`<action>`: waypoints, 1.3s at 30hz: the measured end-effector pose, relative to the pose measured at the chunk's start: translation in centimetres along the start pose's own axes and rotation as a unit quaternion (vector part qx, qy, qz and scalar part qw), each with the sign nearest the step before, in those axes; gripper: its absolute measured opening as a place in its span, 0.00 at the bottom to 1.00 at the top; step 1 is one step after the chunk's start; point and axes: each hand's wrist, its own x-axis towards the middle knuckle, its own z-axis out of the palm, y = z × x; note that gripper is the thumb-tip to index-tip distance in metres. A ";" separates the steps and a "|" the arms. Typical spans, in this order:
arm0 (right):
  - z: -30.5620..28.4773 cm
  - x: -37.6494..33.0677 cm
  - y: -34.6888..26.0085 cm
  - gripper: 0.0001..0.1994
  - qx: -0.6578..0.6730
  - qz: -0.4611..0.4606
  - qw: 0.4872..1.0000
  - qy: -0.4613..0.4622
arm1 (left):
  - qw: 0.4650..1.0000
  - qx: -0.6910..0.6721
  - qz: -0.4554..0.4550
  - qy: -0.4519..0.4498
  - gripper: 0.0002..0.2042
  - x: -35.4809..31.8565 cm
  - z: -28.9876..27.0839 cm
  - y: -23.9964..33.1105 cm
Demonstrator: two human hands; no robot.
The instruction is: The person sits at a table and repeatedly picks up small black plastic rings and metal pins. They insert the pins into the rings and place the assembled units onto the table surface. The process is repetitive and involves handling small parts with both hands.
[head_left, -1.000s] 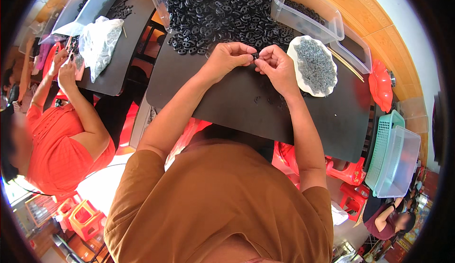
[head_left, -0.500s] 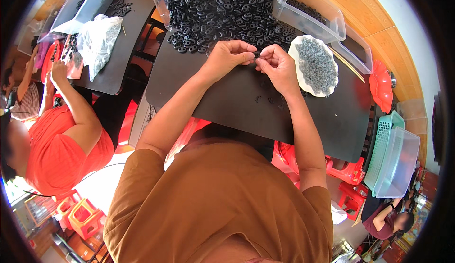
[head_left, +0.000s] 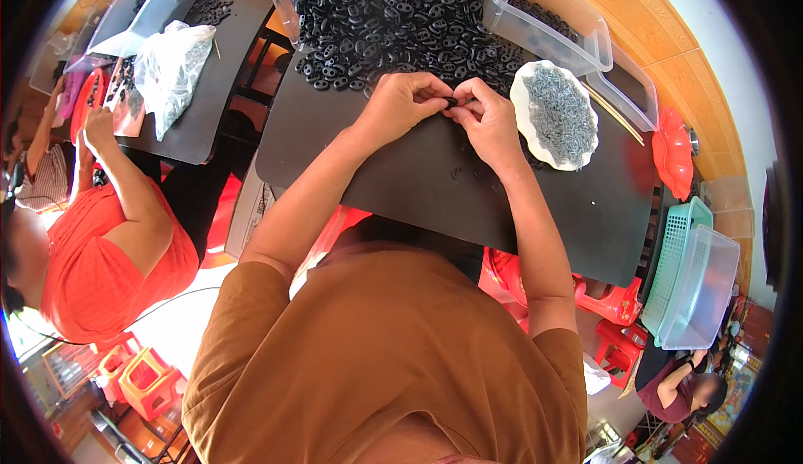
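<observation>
In front of a big pile of black oval two-holed pieces [head_left: 385, 25], my two hands meet fingertip to fingertip above the dark table. Between them sits a small black piece [head_left: 452, 103], mostly covered by the fingers, so its exact shape is hidden. My left hand [head_left: 401, 106] pinches it from the left with thumb and forefinger. From the other side my right hand [head_left: 487, 121] closes thumb and fingers on it. Close to the right hand stands a white scalloped dish [head_left: 522, 121] heaped with small grey slender parts [head_left: 559, 117]. Tiny dark bits [head_left: 458, 173] lie below the hands.
Clear plastic bins [head_left: 598, 50] border the pile; a red scalloped dish [head_left: 672, 153] lies right of the table [head_left: 368, 188]. Farther right is a green basket [head_left: 669, 267]. A co-worker in red [head_left: 125, 247] sits left, near a table with a plastic bag [head_left: 176, 75].
My right hand has shifted slightly left, its fingers curling more around the small black piece. The left hand stays nearly in place. The co-worker on the left has leaned a little.
</observation>
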 end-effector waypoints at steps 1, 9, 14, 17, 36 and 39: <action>-0.1 0.0 -0.2 0.10 -0.071 -0.029 0.997 0.011 | 0.999 0.031 0.010 0.008 0.07 -0.1 0.1 0.6; -0.1 -0.2 0.4 0.10 -0.208 -0.081 0.973 0.051 | 0.987 0.131 0.091 -0.004 0.05 0.0 0.2 -0.2; -0.6 -0.2 -0.1 0.08 -0.152 -0.057 0.986 0.023 | 0.985 0.131 0.108 -0.003 0.05 -0.2 0.2 0.1; -0.6 -0.1 -0.1 0.07 -0.163 -0.070 0.984 0.024 | 0.986 0.130 0.106 0.002 0.05 -0.2 0.1 -0.3; 0.2 0.1 0.7 0.06 -0.122 -0.115 0.985 0.038 | 0.980 0.145 0.133 0.003 0.04 0.3 -0.1 -0.7; 0.2 0.1 0.7 0.06 -0.125 -0.115 0.985 0.036 | 0.978 0.147 0.148 0.003 0.04 0.4 -0.1 -0.9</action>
